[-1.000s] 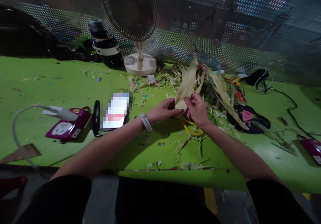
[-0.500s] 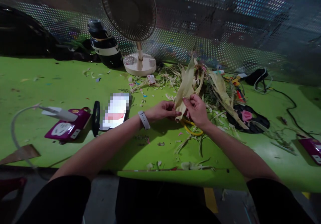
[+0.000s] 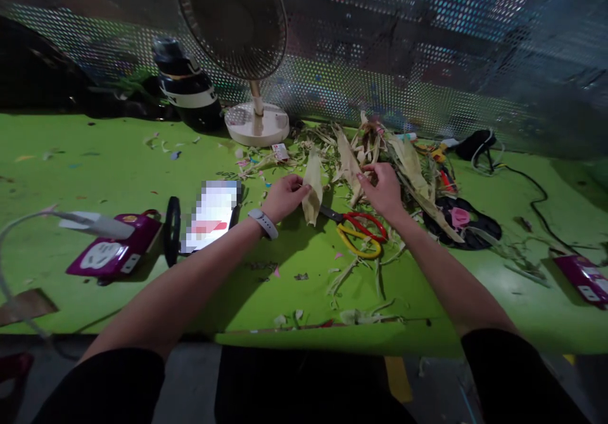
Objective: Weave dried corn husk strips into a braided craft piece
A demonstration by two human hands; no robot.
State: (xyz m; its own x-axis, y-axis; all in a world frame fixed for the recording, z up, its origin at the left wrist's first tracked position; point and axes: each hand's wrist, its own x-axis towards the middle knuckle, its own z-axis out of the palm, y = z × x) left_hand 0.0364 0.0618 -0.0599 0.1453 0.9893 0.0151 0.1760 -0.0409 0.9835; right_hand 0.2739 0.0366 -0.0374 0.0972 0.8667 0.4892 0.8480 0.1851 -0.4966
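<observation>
Between the fingers of my left hand (image 3: 286, 197) is a pale corn husk piece (image 3: 312, 183), upright above the green table. My right hand (image 3: 384, 189) pinches another pale husk (image 3: 349, 165) at its right edge, in front of the heap. Scissors (image 3: 354, 226) with one red and one yellow handle lie on the table between my hands, their blade tips hidden behind the left husk. Behind my right hand is a pile of dried husks and green scraps (image 3: 413, 164).
A fan (image 3: 258, 125) and a dark bottle (image 3: 190, 91) stand at the back. A lit phone (image 3: 211, 215) and a purple power strip (image 3: 116, 246) lie left. Right are a black plate-like object (image 3: 479, 224), a cable and another purple strip (image 3: 582, 276). Scraps litter the table (image 3: 266, 297).
My hands have moved apart, each now with its own husk piece. My left hand moved left, uncovering the scissors. The view has shifted slightly.
</observation>
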